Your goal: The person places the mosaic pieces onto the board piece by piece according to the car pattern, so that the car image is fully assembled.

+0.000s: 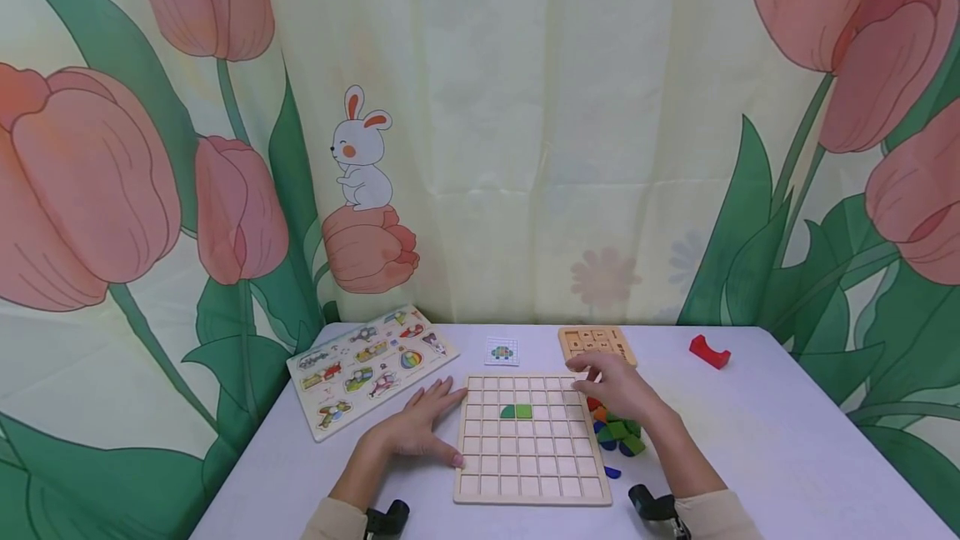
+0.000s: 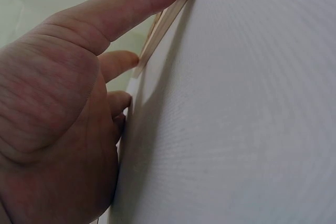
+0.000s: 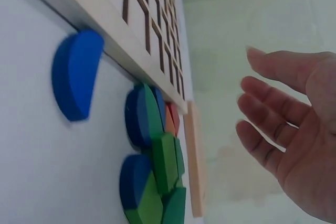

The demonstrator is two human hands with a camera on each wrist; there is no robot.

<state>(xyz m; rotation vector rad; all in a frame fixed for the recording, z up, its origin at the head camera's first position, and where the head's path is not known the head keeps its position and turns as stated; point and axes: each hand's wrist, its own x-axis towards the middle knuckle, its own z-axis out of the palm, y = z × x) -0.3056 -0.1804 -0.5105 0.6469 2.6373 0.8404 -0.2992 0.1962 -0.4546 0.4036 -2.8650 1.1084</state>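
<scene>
A wooden grid board (image 1: 534, 490) lies on the table, with a green quarter-round piece (image 1: 507, 412) and a light green square piece (image 1: 524, 412) side by side in its cells. My left hand (image 1: 416, 426) is spread along the board's left side, thumb and fingertips at the frame; in the left wrist view the thumb (image 2: 131, 9) presses on the wooden rim. Over the board's upper right corner hovers my right hand (image 1: 618, 386), fingers loosely bent and nothing between them. Below it, beside the board, lies a pile of blue, green, orange and red blocks (image 3: 165, 163), partly hidden by that hand in the head view.
A single blue half-round block (image 3: 77, 74) lies by the board's right edge. Behind stand a small pattern card (image 1: 502, 352) and a wooden number board (image 1: 577, 338). A picture puzzle board (image 1: 352, 407) is at the left, a red curved block (image 1: 709, 352) at the back right.
</scene>
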